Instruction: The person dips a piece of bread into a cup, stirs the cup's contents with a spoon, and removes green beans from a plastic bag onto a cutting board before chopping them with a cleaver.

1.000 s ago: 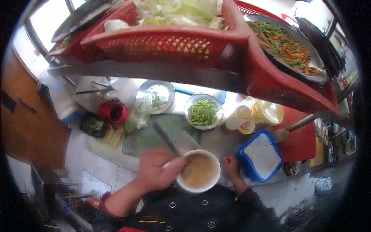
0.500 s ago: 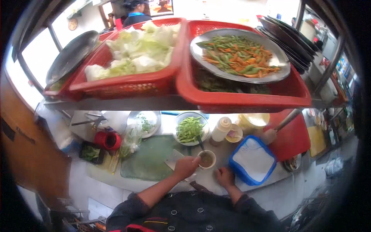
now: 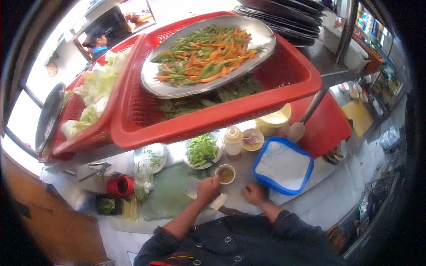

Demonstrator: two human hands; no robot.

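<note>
My left hand is closed at the left side of a small white cup, its thumb by the rim. Brownish liquid is in the cup, and a dark-handled utensil leans out of it; its lower end is hidden. Resting on the counter to the cup's right, my right hand is loosely curled with nothing visible in it. Under and beside my left forearm lies a large knife, its dark handle toward me. Right of my right hand stands a blue-rimmed container with a white top.
Overhead, a shelf holds red baskets, one with lettuce, and a metal platter of cut vegetables. Below are a green cutting board, a bowl of green beans, a squeeze bottle and a red board.
The head view has turned and shifted right, so the shelf and counter appear tilted and moved left. My left hand stays at the cup; my right hand stays on the counter.
</note>
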